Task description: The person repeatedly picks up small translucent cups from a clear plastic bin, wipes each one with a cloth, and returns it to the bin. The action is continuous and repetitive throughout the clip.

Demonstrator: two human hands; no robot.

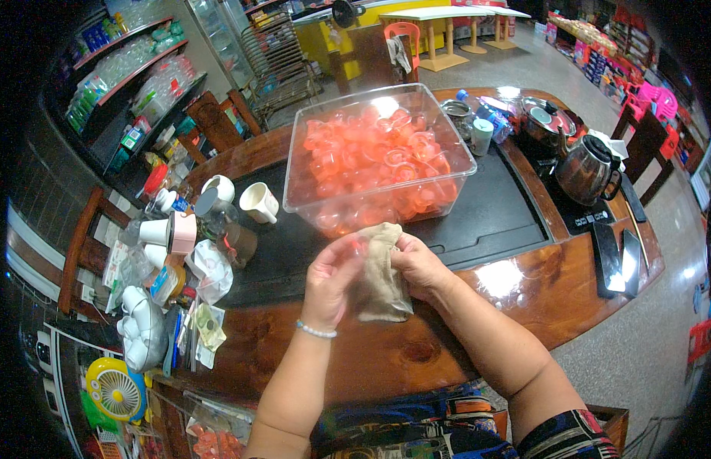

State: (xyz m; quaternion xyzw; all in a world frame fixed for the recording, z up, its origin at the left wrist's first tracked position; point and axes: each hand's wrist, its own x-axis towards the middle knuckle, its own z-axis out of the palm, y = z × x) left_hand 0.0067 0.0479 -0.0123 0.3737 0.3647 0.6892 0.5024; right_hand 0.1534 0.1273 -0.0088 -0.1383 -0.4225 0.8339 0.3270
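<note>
A small beige fabric pouch with a clear plastic piece at its lower side is between my hands, just in front of a clear plastic bin. My right hand grips the pouch near its upper right edge. My left hand, slightly blurred, is at the pouch's upper left, with something small and reddish at its fingertips. The bin holds a heap of translucent orange-pink plastic pieces. A bead bracelet circles my left wrist.
The wooden table has a black inset tray. To the left stand a cream mug, a pink box, a plastic bag and pens. To the right are a kettle, a pot and a dark phone-like slab.
</note>
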